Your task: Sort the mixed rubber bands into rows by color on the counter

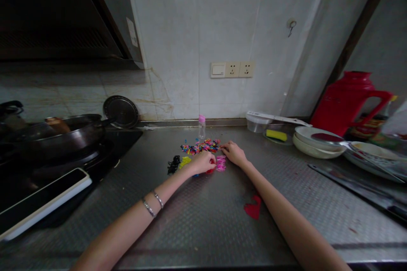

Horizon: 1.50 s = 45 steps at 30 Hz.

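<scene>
A mixed heap point(196, 148) of small coloured pieces lies on the metal counter point(197, 228). On the near side of the heap, smaller groups sorted by colour form a rough row: a black group point(174, 164) and a yellow group point(184, 161) near its left end, a red group point(210, 171) and a pink group point(221, 163) near its right end. A few blue pieces point(195, 175) show under the left wrist, between the yellow and the red.

The left hand point(212, 164) is just on the near side of the heap, over the red group, its fingers curled and the thumb drawn in close to the fingertips; whether a piece is pinched there cannot be told. Two bracelets point(148, 206) circle the left forearm. The right hand point(221, 148) is palm down at the heap's right end, fingers loosely extended and partly spread, with nothing visible in its grasp; whether its fingertips touch the pieces is too small to make out.

A small clear bottle with a pink cap point(202, 128) stands just behind the heap. Well toward the person from the heap, and to its right, a red heart-shaped piece point(252, 209) lies beside the right forearm. Far to the heap's right are a yellow sponge point(276, 135), stacked bowls point(313, 151) and a red jug point(341, 101); far to its left sits a pan point(73, 137).
</scene>
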Motion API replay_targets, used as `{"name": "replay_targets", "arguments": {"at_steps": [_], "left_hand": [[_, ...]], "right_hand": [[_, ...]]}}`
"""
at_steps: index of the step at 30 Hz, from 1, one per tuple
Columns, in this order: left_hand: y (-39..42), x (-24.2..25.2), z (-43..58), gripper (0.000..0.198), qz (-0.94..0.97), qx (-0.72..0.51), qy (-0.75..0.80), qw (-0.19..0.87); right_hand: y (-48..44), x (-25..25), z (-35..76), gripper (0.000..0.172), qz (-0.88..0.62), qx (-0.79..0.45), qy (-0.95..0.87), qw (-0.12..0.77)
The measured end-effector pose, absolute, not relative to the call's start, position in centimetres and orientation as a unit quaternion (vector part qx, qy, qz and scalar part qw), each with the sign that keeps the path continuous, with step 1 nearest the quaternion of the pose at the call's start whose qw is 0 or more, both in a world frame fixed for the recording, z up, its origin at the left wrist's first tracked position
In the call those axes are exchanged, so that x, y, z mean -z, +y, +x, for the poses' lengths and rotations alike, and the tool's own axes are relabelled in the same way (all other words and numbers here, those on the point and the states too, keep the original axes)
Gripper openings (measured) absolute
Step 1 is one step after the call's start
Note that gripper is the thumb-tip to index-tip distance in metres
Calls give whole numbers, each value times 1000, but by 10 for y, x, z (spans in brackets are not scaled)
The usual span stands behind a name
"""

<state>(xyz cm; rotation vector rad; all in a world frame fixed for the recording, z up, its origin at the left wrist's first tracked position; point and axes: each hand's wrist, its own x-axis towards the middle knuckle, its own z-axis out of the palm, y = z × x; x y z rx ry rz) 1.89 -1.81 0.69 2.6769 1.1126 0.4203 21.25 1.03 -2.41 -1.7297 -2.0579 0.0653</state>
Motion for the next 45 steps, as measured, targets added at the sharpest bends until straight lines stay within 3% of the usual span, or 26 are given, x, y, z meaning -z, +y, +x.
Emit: {"name": "replay_targets", "arguments": {"at_steps": [27,45], "left_hand": [[5,-5,-1,24,904,-181,353,160],[19,-11,-11,21,884,-233,357,191]], "right_hand": [[6,15,215,27,-603,-23,-773,196],[13,15,222,19,-571,-34,-782,246]]}}
